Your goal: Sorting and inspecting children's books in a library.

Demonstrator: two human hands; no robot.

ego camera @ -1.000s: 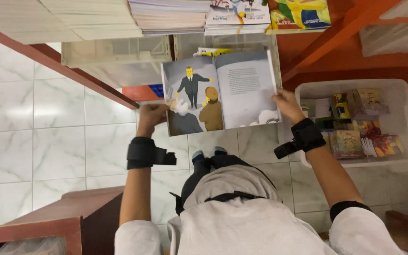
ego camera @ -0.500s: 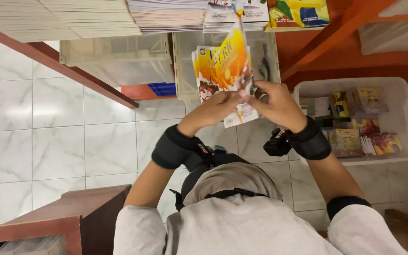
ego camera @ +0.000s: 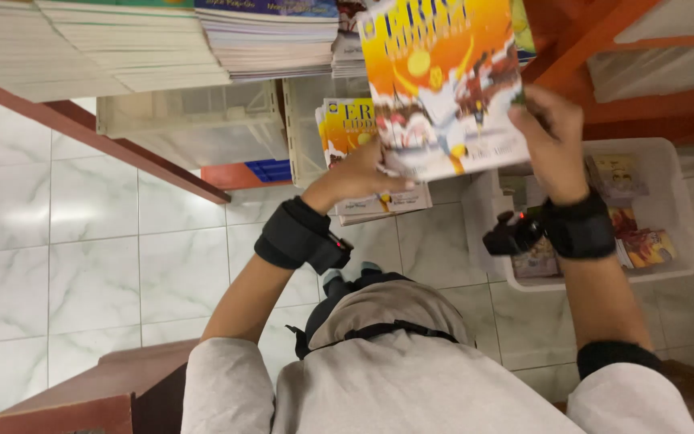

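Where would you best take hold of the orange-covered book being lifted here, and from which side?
Grip the orange book by its bare lower edge, coming from below: it is thin, flat and tilted, the right hand has its right edge, and the left hand its lower left corner.

Thin paperback picture book (ego camera: 443, 88): orange-to-yellow cover, white and dark red cartoon artwork. Second matching book (ego camera: 347, 128): yellow-orange cover. Padded wrist straps (ego camera: 303, 237): black. Long-sleeved top (ego camera: 411, 386): pale grey. Floor tiles (ego camera: 58, 257): white marble, grey veins. Plastic bin (ego camera: 668, 209): translucent white. Shelf frame (ego camera: 122, 149): reddish-brown.
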